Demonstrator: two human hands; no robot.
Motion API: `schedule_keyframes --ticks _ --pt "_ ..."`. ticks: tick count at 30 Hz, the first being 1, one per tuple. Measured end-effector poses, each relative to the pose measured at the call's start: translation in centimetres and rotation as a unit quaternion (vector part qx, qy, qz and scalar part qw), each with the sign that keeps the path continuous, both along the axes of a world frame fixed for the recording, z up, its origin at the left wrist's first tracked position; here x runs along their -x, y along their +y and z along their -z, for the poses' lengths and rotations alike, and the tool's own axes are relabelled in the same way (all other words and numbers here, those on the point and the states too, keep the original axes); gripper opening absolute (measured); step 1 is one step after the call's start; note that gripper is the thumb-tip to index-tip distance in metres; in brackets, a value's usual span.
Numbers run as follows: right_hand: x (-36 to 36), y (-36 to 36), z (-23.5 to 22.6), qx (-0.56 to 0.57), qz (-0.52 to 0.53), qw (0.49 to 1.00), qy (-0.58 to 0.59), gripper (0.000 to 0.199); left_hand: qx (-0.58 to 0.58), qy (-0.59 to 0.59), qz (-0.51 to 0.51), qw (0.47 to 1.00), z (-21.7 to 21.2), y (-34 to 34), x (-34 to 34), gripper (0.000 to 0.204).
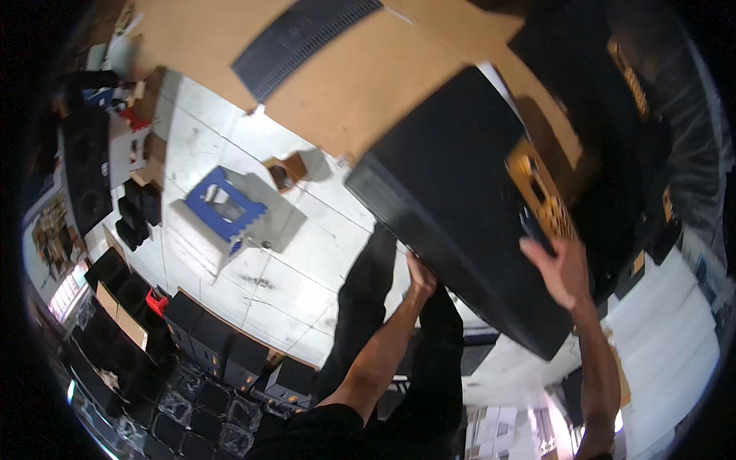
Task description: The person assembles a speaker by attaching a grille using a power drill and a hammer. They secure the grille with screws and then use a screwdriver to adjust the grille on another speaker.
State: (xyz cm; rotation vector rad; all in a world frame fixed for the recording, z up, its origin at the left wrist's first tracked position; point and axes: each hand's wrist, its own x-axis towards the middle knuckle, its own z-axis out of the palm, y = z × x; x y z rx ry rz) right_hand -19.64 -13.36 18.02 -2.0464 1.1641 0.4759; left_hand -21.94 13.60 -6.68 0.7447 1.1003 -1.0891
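A large black cabinet (452, 176), shaped like a speaker box, lies tilted across the edge of the brown table. My left hand (420, 276) grips its near lower edge from below, with the fingers partly hidden under it. My right hand (563, 272) is at the cabinet's right end, thumb toward the black top face and other fingers partly hidden. Just beyond that hand is a tan wooden piece (540, 188) with openings, set at the cabinet's end. A small dark object (535, 230) shows beside the thumb; whether it is held or part of the cabinet I cannot tell.
On the brown tabletop (345, 100) lies a dark slotted panel (299, 42). A blue and white step stool (224, 203) and a small wooden box (285, 172) stand on the tiled floor. Several black boxes (218, 341) line the lower left. White sheeting (667, 322) hangs at right.
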Motion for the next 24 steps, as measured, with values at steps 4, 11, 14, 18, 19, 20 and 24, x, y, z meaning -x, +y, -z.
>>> schedule_keyframes --ticks 4,11,14,18,19,20,24 --pt "-0.1 2.8 -13.8 -0.144 0.080 0.977 0.136 0.048 0.046 0.032 0.210 0.976 -10.1 0.4 -5.1 0.071" --pt "-0.2 8.2 -27.0 0.036 0.083 0.996 0.012 0.046 -0.218 -0.435 0.579 0.654 -17.4 17.0 -31.4 0.043" --pt "-2.4 7.1 -32.8 -0.004 0.110 0.993 0.046 0.037 -0.397 -0.483 0.330 0.707 -20.8 36.4 -38.8 0.030" --pt "-4.7 5.5 -33.6 0.017 0.124 0.991 -0.045 0.041 -0.683 -0.359 0.194 0.606 -26.7 54.7 -44.2 0.032" --pt "-5.2 5.5 -34.1 -0.026 0.125 0.985 -0.114 0.041 -0.606 -0.387 0.179 0.672 -28.4 54.2 -44.4 0.036" --pt "-4.4 4.9 -32.5 0.028 0.124 0.991 -0.041 0.041 -0.598 -0.346 0.132 0.711 -30.6 51.3 -45.9 0.040" --pt "-6.8 3.6 -29.1 0.162 0.119 0.979 0.016 0.044 -0.606 -0.365 0.277 0.650 -36.2 48.4 -51.7 0.047"
